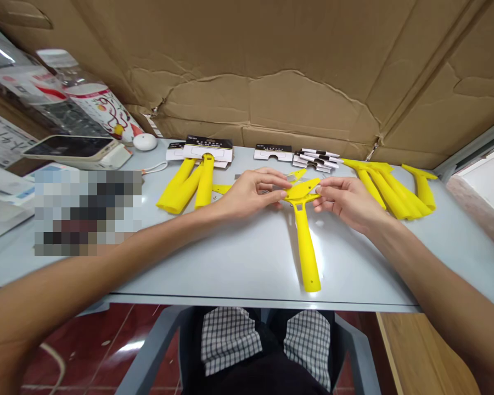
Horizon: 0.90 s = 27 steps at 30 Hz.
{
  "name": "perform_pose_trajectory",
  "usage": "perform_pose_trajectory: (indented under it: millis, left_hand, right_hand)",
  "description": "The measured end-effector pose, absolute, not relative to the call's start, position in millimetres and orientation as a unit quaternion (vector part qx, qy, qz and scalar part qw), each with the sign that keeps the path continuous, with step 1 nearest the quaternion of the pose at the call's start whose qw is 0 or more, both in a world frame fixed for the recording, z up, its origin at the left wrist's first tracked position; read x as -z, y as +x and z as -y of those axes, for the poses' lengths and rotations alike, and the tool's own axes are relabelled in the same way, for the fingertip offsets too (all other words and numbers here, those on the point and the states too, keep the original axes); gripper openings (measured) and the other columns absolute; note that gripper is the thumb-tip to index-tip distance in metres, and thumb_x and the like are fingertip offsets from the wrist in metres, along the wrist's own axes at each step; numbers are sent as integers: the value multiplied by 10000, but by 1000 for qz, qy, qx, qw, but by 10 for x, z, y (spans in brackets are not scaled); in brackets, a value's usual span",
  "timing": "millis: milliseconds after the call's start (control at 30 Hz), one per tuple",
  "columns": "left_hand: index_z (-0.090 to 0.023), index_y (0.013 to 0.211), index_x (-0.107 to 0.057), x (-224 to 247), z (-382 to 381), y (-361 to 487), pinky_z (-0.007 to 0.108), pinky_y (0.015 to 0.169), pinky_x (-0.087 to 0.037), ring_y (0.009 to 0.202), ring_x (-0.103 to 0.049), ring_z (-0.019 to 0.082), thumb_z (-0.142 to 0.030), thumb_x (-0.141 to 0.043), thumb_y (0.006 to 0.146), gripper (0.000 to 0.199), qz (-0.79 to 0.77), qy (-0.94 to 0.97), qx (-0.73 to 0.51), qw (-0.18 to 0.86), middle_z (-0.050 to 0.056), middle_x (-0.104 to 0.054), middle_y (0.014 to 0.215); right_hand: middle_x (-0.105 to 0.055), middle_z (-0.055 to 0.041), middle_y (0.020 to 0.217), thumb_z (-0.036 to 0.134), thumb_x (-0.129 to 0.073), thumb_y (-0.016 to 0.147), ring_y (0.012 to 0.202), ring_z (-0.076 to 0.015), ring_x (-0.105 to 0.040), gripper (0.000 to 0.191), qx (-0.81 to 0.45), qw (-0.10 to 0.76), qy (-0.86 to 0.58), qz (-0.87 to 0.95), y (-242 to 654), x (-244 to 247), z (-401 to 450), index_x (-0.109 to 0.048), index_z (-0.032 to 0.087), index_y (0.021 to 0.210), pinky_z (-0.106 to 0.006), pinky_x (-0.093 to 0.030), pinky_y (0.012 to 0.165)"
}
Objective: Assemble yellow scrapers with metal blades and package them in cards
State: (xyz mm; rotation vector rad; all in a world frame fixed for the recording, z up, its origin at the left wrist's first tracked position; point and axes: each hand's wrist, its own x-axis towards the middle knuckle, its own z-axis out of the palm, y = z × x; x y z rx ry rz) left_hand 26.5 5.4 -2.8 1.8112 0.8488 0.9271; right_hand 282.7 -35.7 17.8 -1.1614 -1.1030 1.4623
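Observation:
A yellow scraper handle (308, 247) points toward me over the middle of the table, its wide head away from me. On its head lies a yellow cover plate (302, 189). My left hand (255, 192) pinches the left end of the head between thumb and fingers. At the right end, my right hand (343, 202) holds the head with closed fingertips. Behind my left hand lie a small yellow piece (221, 189) and some thin metal pieces, partly hidden by the fingers.
Yellow handles with black-and-white cards (209, 149) lie at the left. More yellow handles (399, 192) rest at the right. Loose cards (273, 152) sit at the back, below a cardboard wall (313, 66). Bottles (94, 101) and a phone (72, 149) are far left.

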Motion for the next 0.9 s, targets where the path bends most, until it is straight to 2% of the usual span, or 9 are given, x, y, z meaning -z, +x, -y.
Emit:
perform_pose_trajectory:
  millis: [67, 133, 200, 367, 567, 700, 800, 900]
  left_hand:
    - [-196, 1098, -878, 32, -55, 260, 414, 852, -709, 972, -813, 241, -374, -846, 876, 286, -362, 714, -352, 485, 156, -782, 1304]
    - [-207, 1102, -875, 32, -65, 254, 411, 847, -701, 876, -823, 231, -357, -850, 875, 272, -385, 708, -336, 488, 130, -841, 1145]
    - [-215, 1085, -876, 27, -76, 251, 411, 851, -695, 851, -825, 234, -336, -852, 867, 250, -394, 709, -335, 480, 113, -859, 1063]
    - [-194, 1052, -872, 4, -65, 264, 417, 846, -690, 835, -815, 220, -282, -823, 877, 201, -393, 710, -338, 477, 128, -853, 1136]
    - [-194, 1102, -842, 0, -56, 265, 390, 815, -683, 802, -813, 206, -290, -828, 889, 234, -395, 699, -338, 491, 108, -861, 1087]
    - [-184, 1084, -816, -30, -74, 256, 381, 784, -686, 773, -821, 197, -294, -853, 894, 222, -408, 666, -347, 519, 131, -837, 1207]
    - [-179, 1023, -796, -55, -64, 266, 371, 759, -687, 716, -806, 181, -273, -848, 913, 154, -436, 647, -356, 514, 126, -839, 1154]
    - [-179, 977, -774, -62, -45, 283, 375, 739, -698, 749, -804, 196, -276, -850, 918, 137, -458, 622, -387, 504, 121, -836, 1105]
  right_hand:
    - [-805, -91, 872, 146, -932, 764, 664, -162, -746, 140, -593, 466, -477, 452, 2833, -174, 356, -799, 151, 809, -311, -680, 714]
    - [-811, -101, 885, 144, -921, 782, 670, -162, -749, 126, -595, 462, -479, 452, 2841, -167, 354, -802, 146, 824, -312, -681, 721]
    - [-818, -112, 910, 146, -921, 791, 689, -166, -757, 129, -600, 455, -479, 451, 2850, -159, 352, -802, 144, 842, -318, -685, 739]
    - [-825, -112, 921, 142, -916, 794, 704, -176, -773, 135, -606, 452, -479, 445, 2866, -139, 341, -806, 150, 871, -321, -691, 749]
    - [-810, -99, 904, 176, -946, 771, 697, -170, -754, 149, -606, 446, -478, 453, 2864, -141, 338, -812, 158, 834, -342, -698, 777]
    - [-807, -107, 913, 167, -939, 773, 695, -169, -751, 143, -599, 456, -482, 449, 2855, -148, 336, -808, 150, 825, -327, -695, 748]
    - [-806, -118, 928, 144, -926, 784, 690, -167, -751, 130, -594, 462, -488, 442, 2844, -151, 336, -802, 144, 823, -304, -689, 709]
    - [-800, -109, 923, 124, -899, 810, 694, -168, -753, 106, -590, 466, -493, 438, 2832, -158, 345, -802, 151, 843, -306, -693, 702]
